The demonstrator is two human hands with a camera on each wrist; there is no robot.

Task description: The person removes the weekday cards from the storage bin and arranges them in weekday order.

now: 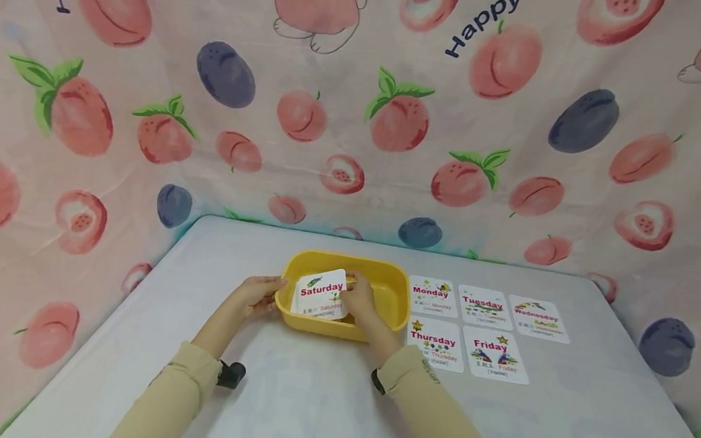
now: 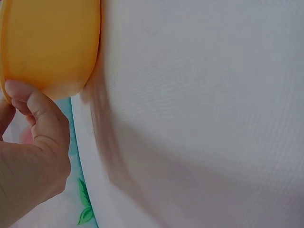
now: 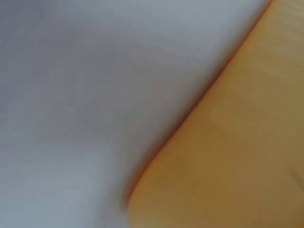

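Observation:
A yellow plastic basket (image 1: 390,302) stands on the white table. My left hand (image 1: 254,294) pinches its left rim, thumb against the outer wall, as the left wrist view shows with the hand (image 2: 42,142) at the basket's edge (image 2: 52,42). Inside the basket, my right hand (image 1: 360,296) holds the right side of a white "Saturday" card (image 1: 321,293), which leans with its print facing me. Another white edge shows behind that card's left side. In the right wrist view only the basket's wall (image 3: 228,156) and the tabletop appear; the right fingers are out of that view.
Right of the basket lie weekday cards in two rows: Monday (image 1: 433,296), Tuesday (image 1: 484,307) and Wednesday (image 1: 538,319) behind, Thursday (image 1: 435,345) and Friday (image 1: 495,355) in front. Thursday's card lies close to the basket. A fruit-print cloth (image 1: 345,135) hangs behind the table.

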